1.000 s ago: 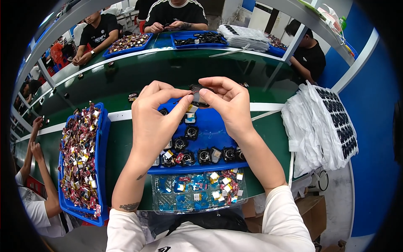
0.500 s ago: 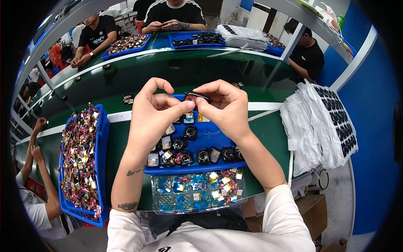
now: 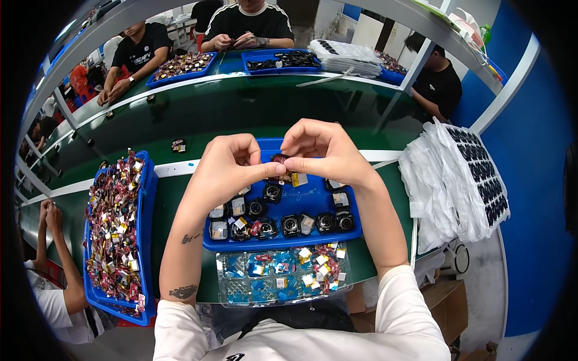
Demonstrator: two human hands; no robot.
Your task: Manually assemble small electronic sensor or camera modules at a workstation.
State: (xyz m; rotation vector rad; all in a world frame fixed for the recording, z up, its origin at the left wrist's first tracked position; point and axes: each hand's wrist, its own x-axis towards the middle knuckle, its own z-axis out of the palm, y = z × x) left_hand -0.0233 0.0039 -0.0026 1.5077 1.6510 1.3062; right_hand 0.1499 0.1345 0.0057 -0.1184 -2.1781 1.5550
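Over the blue tray (image 3: 289, 244), my left hand (image 3: 224, 163) and my right hand (image 3: 336, 155) meet, thumbs nearly touching. Both pinch a small dark watch case with a red circuit board (image 3: 280, 159) between thumb and fingers. Much of this piece is covered by my fingertips. Just below it shows a yellow and silver battery (image 3: 299, 179); whether it hangs from the piece or lies in the tray, I cannot tell. Black watch cases (image 3: 291, 225), several with silver batteries, line the tray's sides and near edge.
A clear plastic tray (image 3: 241, 293) with blue film and batteries lies nearest me. At left stands a blue bin (image 3: 148, 210) heaped with circuit boards. White bagged trays of black parts (image 3: 442, 186) are stacked at right. A green conveyor belt (image 3: 229, 114) runs beyond; people sit across it.
Both hands have come lower and nearer me with the piece, and its black outer edge is less visible. On the belt, the loose parts have shifted left.
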